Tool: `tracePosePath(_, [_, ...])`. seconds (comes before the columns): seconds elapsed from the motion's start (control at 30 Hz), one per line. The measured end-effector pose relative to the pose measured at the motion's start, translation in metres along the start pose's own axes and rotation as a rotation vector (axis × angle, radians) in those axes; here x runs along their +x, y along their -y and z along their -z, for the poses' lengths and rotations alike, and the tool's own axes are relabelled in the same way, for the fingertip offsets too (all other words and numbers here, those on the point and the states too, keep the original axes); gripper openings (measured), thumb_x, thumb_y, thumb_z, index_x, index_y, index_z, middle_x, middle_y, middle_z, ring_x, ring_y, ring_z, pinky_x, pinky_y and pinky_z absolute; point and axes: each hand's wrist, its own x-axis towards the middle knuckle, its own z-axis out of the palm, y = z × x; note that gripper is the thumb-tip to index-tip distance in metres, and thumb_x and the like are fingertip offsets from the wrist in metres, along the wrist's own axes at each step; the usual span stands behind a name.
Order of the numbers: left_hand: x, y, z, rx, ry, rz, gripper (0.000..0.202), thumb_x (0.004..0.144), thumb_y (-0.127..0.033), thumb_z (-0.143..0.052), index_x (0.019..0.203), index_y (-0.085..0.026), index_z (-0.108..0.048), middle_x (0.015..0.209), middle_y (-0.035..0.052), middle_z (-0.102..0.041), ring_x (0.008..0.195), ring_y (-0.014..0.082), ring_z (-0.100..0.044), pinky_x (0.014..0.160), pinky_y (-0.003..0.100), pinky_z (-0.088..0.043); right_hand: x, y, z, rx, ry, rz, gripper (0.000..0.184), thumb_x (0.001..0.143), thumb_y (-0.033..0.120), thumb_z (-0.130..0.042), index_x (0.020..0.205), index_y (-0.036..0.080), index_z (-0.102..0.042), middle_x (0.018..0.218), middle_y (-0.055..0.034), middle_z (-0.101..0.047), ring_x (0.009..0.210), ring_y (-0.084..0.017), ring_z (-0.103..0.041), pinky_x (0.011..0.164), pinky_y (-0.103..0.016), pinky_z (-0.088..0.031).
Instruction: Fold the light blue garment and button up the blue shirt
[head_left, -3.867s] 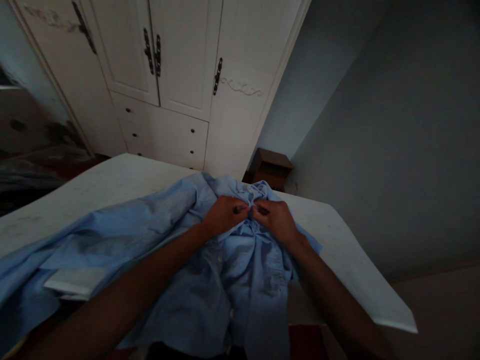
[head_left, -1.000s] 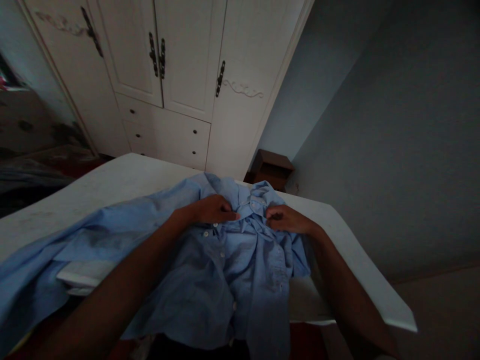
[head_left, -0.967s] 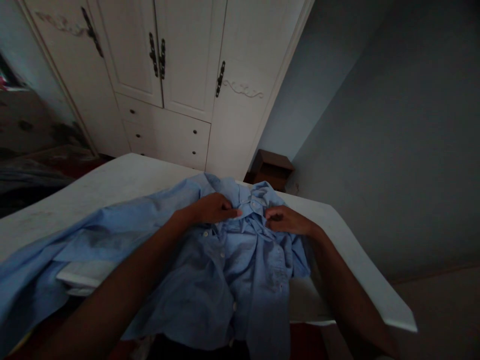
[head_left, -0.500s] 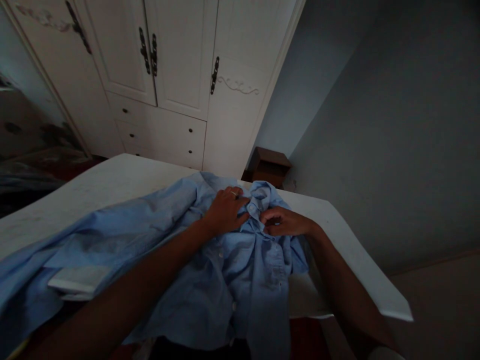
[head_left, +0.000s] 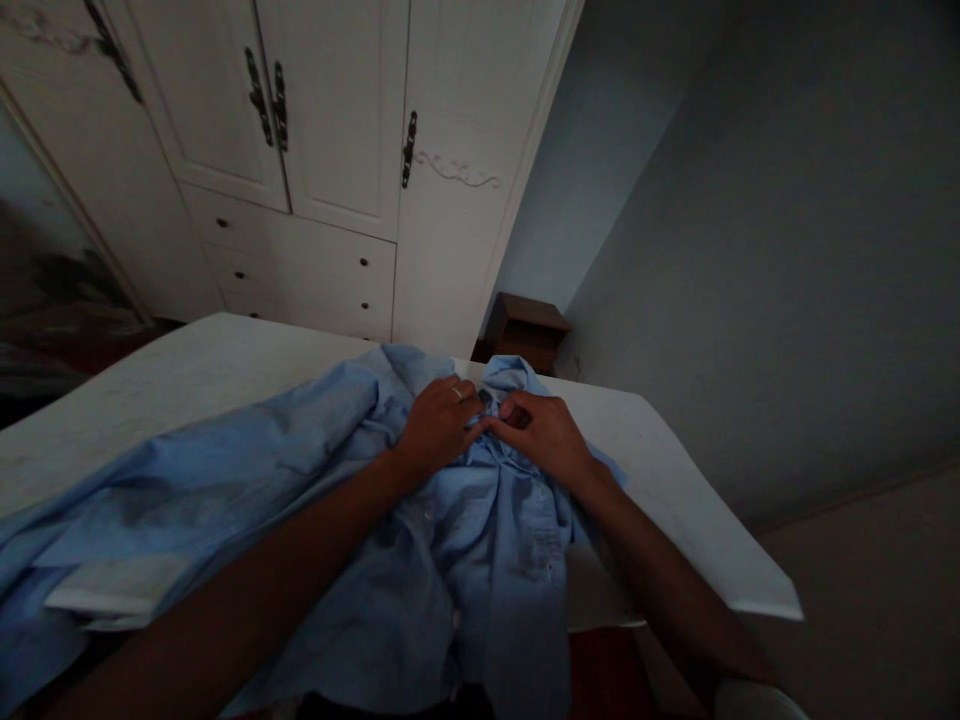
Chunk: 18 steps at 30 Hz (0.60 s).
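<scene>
A light blue button-up shirt (head_left: 465, 560) lies spread across a white table (head_left: 187, 370), its hem hanging over the near edge. Both hands meet at the collar at the far end. My left hand (head_left: 435, 425), with a ring on one finger, has its fingers curled and pinching the collar fabric. My right hand (head_left: 544, 435) is closed on the other side of the collar, its fingertips touching the left hand's. A long sleeve (head_left: 180, 470) trails off to the left.
A white wardrobe (head_left: 330, 170) with dark handles and small drawers stands behind the table. A brown wooden nightstand (head_left: 525, 325) sits in the corner by the grey wall (head_left: 750, 250). The table's right corner (head_left: 787, 605) juts over the floor.
A second ago my hands were apart on either side of the collar. They have come together and now pinch the collar at its middle. The view has shifted slightly right.
</scene>
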Motion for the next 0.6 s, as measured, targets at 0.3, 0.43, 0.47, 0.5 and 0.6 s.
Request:
tracePosePath(0.3, [0.001, -0.001, 0.004, -0.021, -0.074, -0.074, 0.004, 0.080, -0.018, -0.064, 0.084, -0.018, -0.064, 0.103, 0.0066, -0.068, 0.097, 0.0241, -0.057, 0.082, 0.039, -0.040, 0.000, 0.002, -0.005, -0.119, -0.039, 0.074, 0.021, 0.083, 0.025, -0.056, 0.065, 0.017, -0.064, 0.065, -0.0013, -0.064, 0.060, -0.013, -0.056, 0.061, -0.023, -0.037])
tracePosePath(0.43, [0.000, -0.003, 0.003, -0.093, -0.027, -0.018, 0.006, 0.080, -0.021, -0.061, 0.084, -0.017, -0.060, 0.101, 0.0081, -0.067, 0.096, 0.0235, -0.059, 0.084, 0.038, -0.040, 0.001, 0.000, -0.011, -0.147, -0.079, 0.049, 0.021, 0.080, 0.024, -0.056, 0.061, 0.017, -0.062, 0.060, -0.0003, -0.060, 0.057, -0.012, -0.052, 0.059, -0.023, -0.033])
tracePosePath(0.47, [0.000, -0.003, 0.003, -0.114, -0.009, 0.006, 0.009, 0.079, -0.024, -0.061, 0.084, -0.017, -0.059, 0.097, 0.0081, -0.067, 0.095, 0.0235, -0.060, 0.083, 0.038, -0.040, 0.002, -0.002, -0.013, -0.134, -0.089, 0.044, 0.022, 0.079, 0.023, -0.055, 0.060, 0.017, -0.061, 0.058, 0.0003, -0.058, 0.055, -0.012, -0.051, 0.058, -0.023, -0.032])
tracePosePath(0.5, [0.000, -0.004, 0.004, -0.137, 0.007, 0.035, 0.013, 0.078, -0.027, -0.062, 0.085, -0.016, -0.058, 0.094, 0.0079, -0.066, 0.092, 0.0236, -0.060, 0.083, 0.038, -0.041, 0.002, -0.003, -0.014, -0.115, -0.096, 0.041, 0.023, 0.079, 0.023, -0.055, 0.058, 0.017, -0.060, 0.056, 0.0010, -0.056, 0.053, -0.011, -0.050, 0.057, -0.023, -0.031])
tracePosePath(0.6, [0.000, -0.005, 0.005, -0.176, 0.044, 0.112, 0.026, 0.078, -0.033, -0.062, 0.096, -0.014, -0.058, 0.092, 0.0085, -0.066, 0.089, 0.0241, -0.060, 0.082, 0.038, -0.042, 0.004, -0.006, -0.016, -0.053, -0.113, 0.038, 0.025, 0.079, 0.024, -0.053, 0.055, 0.017, -0.058, 0.051, 0.0024, -0.052, 0.049, -0.010, -0.045, 0.054, -0.022, -0.029])
